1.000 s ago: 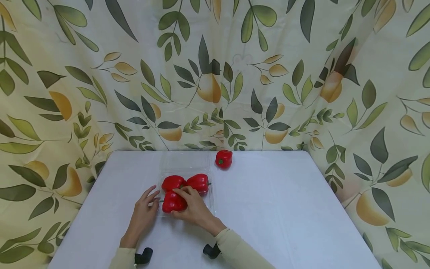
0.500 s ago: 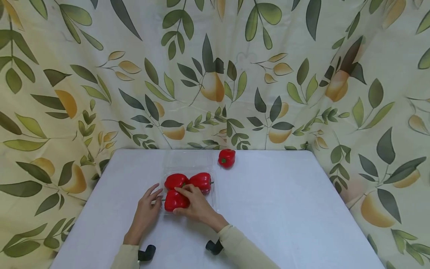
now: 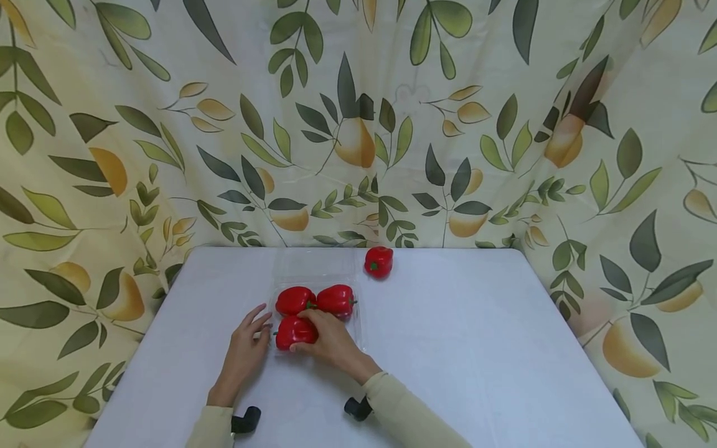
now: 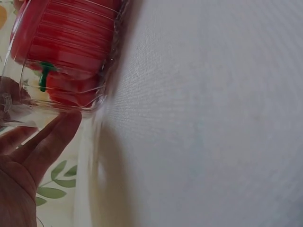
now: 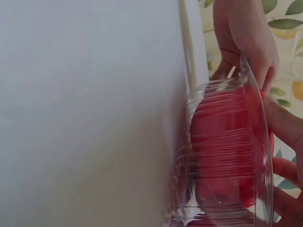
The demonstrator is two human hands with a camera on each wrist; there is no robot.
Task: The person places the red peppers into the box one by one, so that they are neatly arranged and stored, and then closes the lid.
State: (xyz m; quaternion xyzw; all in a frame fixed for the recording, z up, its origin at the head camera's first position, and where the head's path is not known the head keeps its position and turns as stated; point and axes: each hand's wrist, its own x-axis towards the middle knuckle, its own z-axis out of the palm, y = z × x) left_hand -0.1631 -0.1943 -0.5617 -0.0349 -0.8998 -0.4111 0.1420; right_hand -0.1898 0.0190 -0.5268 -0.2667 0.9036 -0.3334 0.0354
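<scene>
The gripped red pepper sits in the front-left part of the clear container, left of the frame's centre and low; the right hand pinches it, thumb below, fingers above. Behind it lie two more peppers. The left hand has its fingers loosely spread at the container's left edge. Pressing too hard could bend the thin plastic, or crowding could ride the pepper over its neighbours. A loose pepper stands upper right of the container.
</scene>
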